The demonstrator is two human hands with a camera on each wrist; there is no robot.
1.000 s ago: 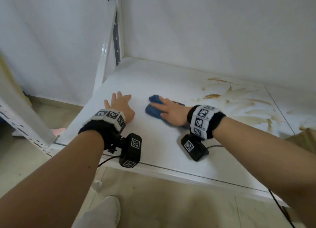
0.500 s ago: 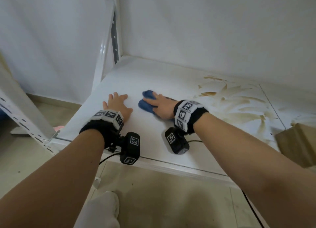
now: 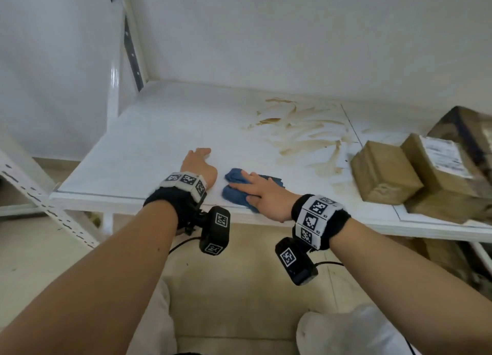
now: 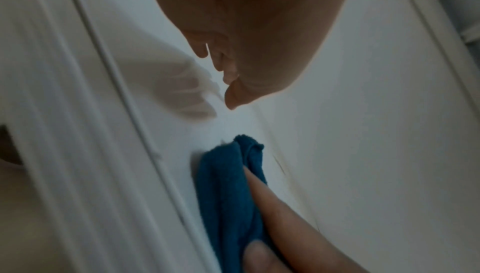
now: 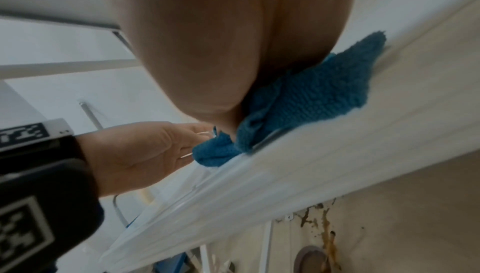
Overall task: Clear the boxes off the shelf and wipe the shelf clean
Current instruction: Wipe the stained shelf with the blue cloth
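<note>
A white shelf (image 3: 159,130) carries brown smears (image 3: 300,133) across its right half. My right hand (image 3: 262,192) lies flat with straight fingers on a crumpled blue cloth (image 3: 234,186) at the shelf's front edge; the cloth (image 5: 298,101) hangs slightly over that edge. My left hand (image 3: 198,162) rests flat on the bare shelf just left of the cloth (image 4: 228,185), holding nothing. Several brown cardboard boxes (image 3: 386,173) sit on the shelf at the right.
A white wall backs the shelf, with a perforated metal upright (image 3: 130,42) at the back left corner. Another slanted white upright (image 3: 34,194) stands at the left. Below is beige floor (image 3: 239,288) and my white-socked feet (image 3: 346,330).
My right hand has dragged the blue cloth back toward the shelf's front edge. The left hand stays flat on the shelf. The view has shifted, bringing the boxes at the right into sight.
</note>
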